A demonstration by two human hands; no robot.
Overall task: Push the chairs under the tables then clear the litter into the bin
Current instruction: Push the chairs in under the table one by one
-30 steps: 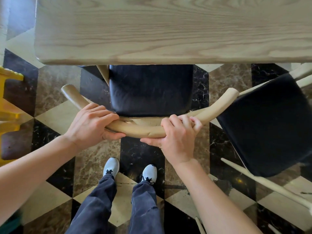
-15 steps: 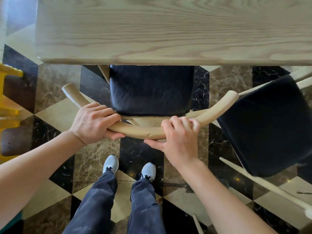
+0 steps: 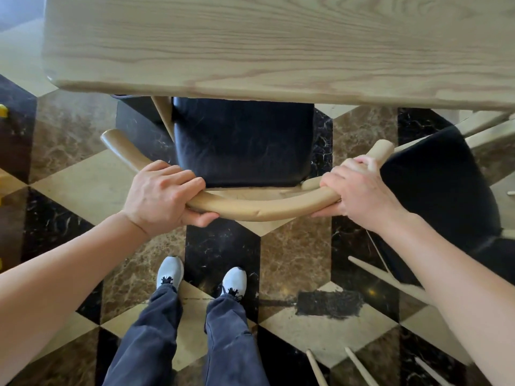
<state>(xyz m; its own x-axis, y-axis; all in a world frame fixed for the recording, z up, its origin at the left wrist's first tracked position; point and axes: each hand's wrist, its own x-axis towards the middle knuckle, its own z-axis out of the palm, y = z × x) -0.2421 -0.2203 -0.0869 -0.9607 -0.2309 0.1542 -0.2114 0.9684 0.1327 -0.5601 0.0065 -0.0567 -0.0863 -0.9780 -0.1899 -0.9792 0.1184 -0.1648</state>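
Observation:
A wooden chair with a black cushioned seat (image 3: pixel 242 140) stands in front of me, its seat partly under the light wooden table (image 3: pixel 278 45). Its curved tan backrest rail (image 3: pixel 259 210) runs between my hands. My left hand (image 3: pixel 161 193) is wrapped around the rail left of the middle. My right hand (image 3: pixel 359 190) grips the rail near its right end. A second chair with a black seat (image 3: pixel 437 185) stands at the right, turned at an angle and out from the table.
The floor is a checker of black, brown and cream marble tiles (image 3: pixel 298 252). My two feet in grey shoes (image 3: pixel 200 277) stand right behind the chair. A yellow object (image 3: pixel 2 110) shows at the left edge. Pale chair legs (image 3: pixel 384 277) cross the floor at the lower right.
My right hand has slid along the backrest rail from near the middle to its right end. The left hand keeps its grip.

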